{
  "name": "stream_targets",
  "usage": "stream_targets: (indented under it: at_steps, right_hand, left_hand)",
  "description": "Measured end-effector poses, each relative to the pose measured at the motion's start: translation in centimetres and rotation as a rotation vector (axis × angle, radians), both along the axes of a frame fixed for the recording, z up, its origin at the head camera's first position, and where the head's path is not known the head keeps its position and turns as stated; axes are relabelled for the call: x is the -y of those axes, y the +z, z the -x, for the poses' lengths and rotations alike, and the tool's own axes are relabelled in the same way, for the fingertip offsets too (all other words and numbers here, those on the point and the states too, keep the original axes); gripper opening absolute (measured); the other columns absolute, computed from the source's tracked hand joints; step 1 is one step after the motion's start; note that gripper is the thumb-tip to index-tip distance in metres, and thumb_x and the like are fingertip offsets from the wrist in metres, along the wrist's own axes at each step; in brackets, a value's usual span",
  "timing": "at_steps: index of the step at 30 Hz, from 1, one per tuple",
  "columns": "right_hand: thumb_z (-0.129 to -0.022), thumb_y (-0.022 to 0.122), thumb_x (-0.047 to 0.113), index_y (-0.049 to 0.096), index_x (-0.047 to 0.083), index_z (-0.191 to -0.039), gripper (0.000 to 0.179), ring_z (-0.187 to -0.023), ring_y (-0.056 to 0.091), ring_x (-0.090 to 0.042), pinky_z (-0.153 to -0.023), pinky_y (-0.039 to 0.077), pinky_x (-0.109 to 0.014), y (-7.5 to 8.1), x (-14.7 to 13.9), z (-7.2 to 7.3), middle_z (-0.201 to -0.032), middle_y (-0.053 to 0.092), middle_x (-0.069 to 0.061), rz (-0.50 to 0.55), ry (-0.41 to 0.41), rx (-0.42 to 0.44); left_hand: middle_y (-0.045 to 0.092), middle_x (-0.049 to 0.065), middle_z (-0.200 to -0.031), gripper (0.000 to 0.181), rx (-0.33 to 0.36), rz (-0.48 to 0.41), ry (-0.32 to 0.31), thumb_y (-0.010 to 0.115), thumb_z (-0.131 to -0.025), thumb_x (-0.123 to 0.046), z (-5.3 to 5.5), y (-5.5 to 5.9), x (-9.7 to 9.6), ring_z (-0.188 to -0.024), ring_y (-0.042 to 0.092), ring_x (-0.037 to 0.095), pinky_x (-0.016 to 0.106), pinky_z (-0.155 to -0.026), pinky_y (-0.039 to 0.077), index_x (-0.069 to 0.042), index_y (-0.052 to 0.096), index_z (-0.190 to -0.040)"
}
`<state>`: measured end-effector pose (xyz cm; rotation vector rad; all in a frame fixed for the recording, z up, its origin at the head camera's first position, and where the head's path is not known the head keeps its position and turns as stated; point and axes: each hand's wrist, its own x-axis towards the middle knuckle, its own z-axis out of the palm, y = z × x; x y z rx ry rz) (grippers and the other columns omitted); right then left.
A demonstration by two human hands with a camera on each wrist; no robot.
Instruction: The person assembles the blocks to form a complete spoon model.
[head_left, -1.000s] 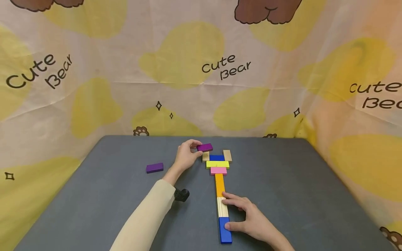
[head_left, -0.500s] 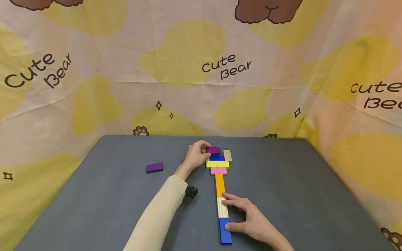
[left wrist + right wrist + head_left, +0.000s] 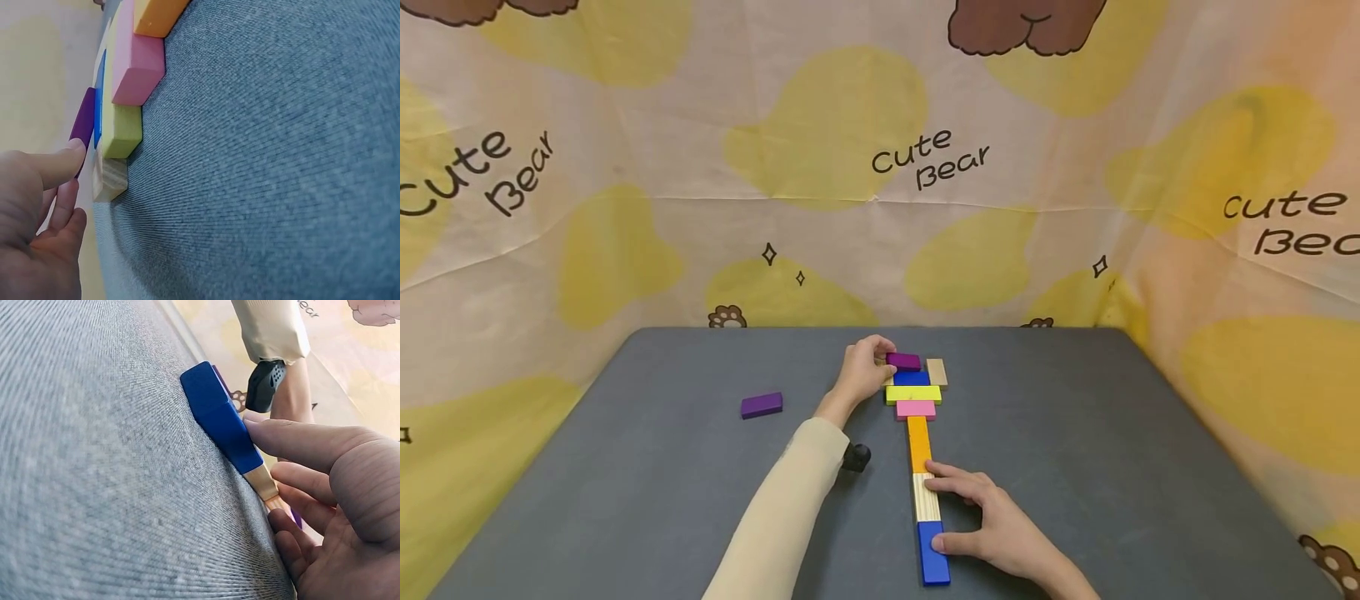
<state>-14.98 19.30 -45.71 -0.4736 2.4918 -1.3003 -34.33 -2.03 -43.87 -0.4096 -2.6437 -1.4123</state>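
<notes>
My left hand (image 3: 857, 373) pinches a purple block (image 3: 904, 362) between thumb and fingers at the far end of a row of blocks. That block sits just behind a blue crosswise block (image 3: 912, 378), beside a plain wooden block (image 3: 937, 372); another wooden block (image 3: 109, 178) is mostly hidden by the left hand in the head view. Nearer lie a yellow-green block (image 3: 913, 395), a pink block (image 3: 916, 409), an orange block (image 3: 918, 444), a striped wooden block (image 3: 927, 502) and a blue block (image 3: 934, 567). My right hand (image 3: 996, 521) rests against this near line, thumb on the near blue block.
A second purple block (image 3: 762, 406) lies alone to the left on the grey table (image 3: 647, 492). A patterned cloth (image 3: 820, 150) hangs behind the table and along its sides. A black device (image 3: 856, 457) sits at the left wrist.
The left hand has carried the purple block to the right, from over the left wooden block to behind the far blue block. The right hand stays in place.
</notes>
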Motion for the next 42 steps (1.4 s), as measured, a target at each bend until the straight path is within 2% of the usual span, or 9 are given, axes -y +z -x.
stream_targets:
  at_steps: [10, 19, 36, 42]
  right_hand:
    - [-0.078, 0.082, 0.044, 0.061, 0.037, -0.132, 0.058, -0.128, 0.037, -0.029, -0.099, 0.034, -0.062, 0.3, 0.2, 0.0, -0.148, 0.043, 0.011, -0.011, -0.012, 0.005]
    - [-0.078, 0.083, 0.040, 0.060, 0.037, -0.131, 0.058, -0.125, 0.039, -0.027, -0.098, 0.037, -0.058, 0.4, 0.2, -0.1, -0.149, 0.042, 0.011, 0.001, -0.005, -0.006]
    - [-0.078, 0.082, 0.045, 0.060, 0.038, -0.132, 0.059, -0.127, 0.037, -0.028, -0.098, 0.036, -0.059, 0.0, 0.1, 0.1, -0.149, 0.041, 0.012, -0.012, -0.007, -0.002]
    - [-0.078, 0.082, 0.042, 0.060, 0.038, -0.132, 0.058, -0.127, 0.038, -0.028, -0.099, 0.036, -0.058, 0.1, 0.1, 0.0, -0.149, 0.041, 0.011, 0.000, -0.003, -0.007]
  left_hand:
    - [0.067, 0.012, -0.106, 0.023, -0.015, 0.020, 0.043, 0.073, -0.087, 0.002, 0.1, -0.3, -0.3, -0.096, 0.059, 0.026, 0.040, -0.090, 0.049, -0.002, 0.068, -0.109]
    - [0.067, 0.012, -0.111, 0.023, -0.008, 0.027, 0.066, 0.072, -0.087, 0.003, 0.2, -0.5, -1.3, -0.105, 0.060, 0.027, 0.040, -0.094, 0.047, -0.004, 0.068, -0.109]
    - [0.066, 0.012, -0.112, 0.022, 0.055, -0.039, 0.065, 0.071, -0.088, 0.003, 0.2, -0.6, -1.5, -0.112, 0.056, 0.031, 0.045, -0.099, 0.043, -0.002, 0.069, -0.109]
    - [0.066, 0.011, -0.112, 0.023, 0.073, -0.029, 0.076, 0.069, -0.089, 0.002, 0.2, -0.6, -1.5, -0.113, 0.055, 0.030, 0.044, -0.100, 0.042, -0.003, 0.068, -0.111]
